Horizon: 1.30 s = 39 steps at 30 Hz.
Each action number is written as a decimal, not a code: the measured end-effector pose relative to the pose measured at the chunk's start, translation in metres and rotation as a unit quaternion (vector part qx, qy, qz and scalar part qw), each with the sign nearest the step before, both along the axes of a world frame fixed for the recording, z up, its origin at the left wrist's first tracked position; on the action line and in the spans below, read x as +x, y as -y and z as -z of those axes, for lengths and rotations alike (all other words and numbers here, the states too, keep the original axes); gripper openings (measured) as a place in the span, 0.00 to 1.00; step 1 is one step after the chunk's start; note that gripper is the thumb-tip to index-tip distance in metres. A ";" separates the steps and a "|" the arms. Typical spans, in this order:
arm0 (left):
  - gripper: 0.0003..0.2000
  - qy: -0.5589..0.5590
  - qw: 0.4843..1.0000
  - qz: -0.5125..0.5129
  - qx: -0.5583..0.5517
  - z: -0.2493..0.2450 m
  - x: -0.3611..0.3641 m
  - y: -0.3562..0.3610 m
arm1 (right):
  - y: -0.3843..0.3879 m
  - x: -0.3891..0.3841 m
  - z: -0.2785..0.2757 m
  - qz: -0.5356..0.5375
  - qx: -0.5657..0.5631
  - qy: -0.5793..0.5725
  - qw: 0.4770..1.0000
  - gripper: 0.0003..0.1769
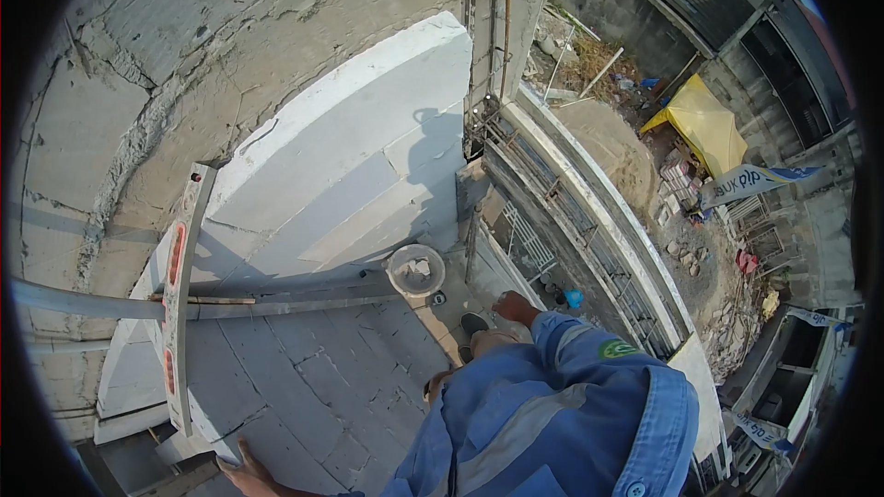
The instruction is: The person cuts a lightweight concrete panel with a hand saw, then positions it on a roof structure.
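My left hand rests at the edge of the light block wall, with thumb and fingers apart. Just above it is the lower end of a long pale spirit level with red markings, which stands along the wall edge; the hand's fingers look separate from it. My right hand hangs in front of my body with its fingers curled, and nothing shows in it. Beyond it, a round bucket with whitish lumps inside sits in the corner, a small dark round object beside it.
White block wall adjoins cracked concrete ahead. A pipe crosses at left. On the right, a curved ledge with exposed rebar borders a drop to ground with rubble and a yellow canopy. My shoe stands near the bucket.
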<state>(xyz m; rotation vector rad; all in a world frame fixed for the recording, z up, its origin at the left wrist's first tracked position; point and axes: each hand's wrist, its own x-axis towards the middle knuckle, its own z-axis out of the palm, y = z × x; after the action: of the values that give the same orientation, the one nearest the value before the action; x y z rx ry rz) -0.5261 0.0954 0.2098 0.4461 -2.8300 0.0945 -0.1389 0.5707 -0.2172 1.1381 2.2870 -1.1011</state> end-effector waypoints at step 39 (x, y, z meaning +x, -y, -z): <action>0.40 -0.016 0.998 0.052 -0.034 -0.001 0.006 -0.020 | 0.261 0.305 0.005 0.058 0.215 0.073 0.972 0.11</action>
<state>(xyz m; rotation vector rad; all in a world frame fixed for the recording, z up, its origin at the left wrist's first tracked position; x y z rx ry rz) -0.5205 0.1156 0.2112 0.2829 -2.8018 0.1596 0.1660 0.3098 -0.2225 1.4722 2.4310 -0.5407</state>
